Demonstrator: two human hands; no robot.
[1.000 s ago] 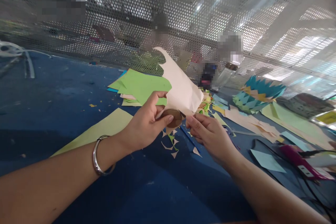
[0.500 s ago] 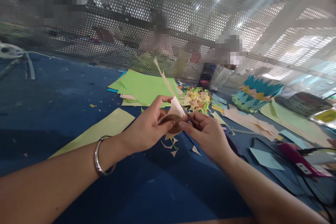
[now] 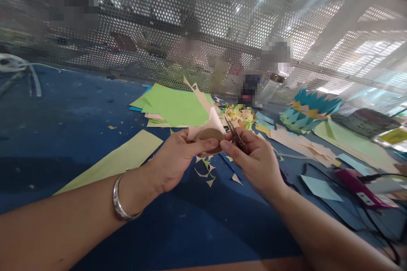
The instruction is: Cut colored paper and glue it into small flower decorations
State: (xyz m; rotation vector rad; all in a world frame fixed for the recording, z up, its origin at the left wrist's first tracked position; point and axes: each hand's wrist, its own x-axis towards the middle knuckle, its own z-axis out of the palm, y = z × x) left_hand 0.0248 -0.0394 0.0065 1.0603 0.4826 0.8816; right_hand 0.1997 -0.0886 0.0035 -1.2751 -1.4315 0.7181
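Note:
My left hand [image 3: 179,159], wearing a silver bangle [image 3: 118,201] at the wrist, pinches a round brown cardboard disc [image 3: 208,136] against pale pink paper [image 3: 215,119], its thumb on the disc's face. The paper stands up behind the disc, and a narrow tail of it points away. In my right hand [image 3: 256,154] is a pair of scissors [image 3: 234,131], blades pointing up and away, handles mostly hidden by the fingers. The right thumb and fingertip meet the right edge of the disc and paper. Below lie cut paper scraps [image 3: 203,171] and a blue pencil-like stick [image 3: 229,165].
Behind the hands lie green sheets [image 3: 178,106] and a pile of paper clippings [image 3: 240,116]. A pale green sheet [image 3: 111,163] rests at left. To the right are a zigzag-edged paper crown [image 3: 310,112], a magenta power strip [image 3: 359,186] and black cables. A perforated metal screen [image 3: 143,42] stands behind.
The left hand has turned, and more of the disc and pink paper shows. The right hand has shifted slightly right, with the scissor blades now visible apart from the paper.

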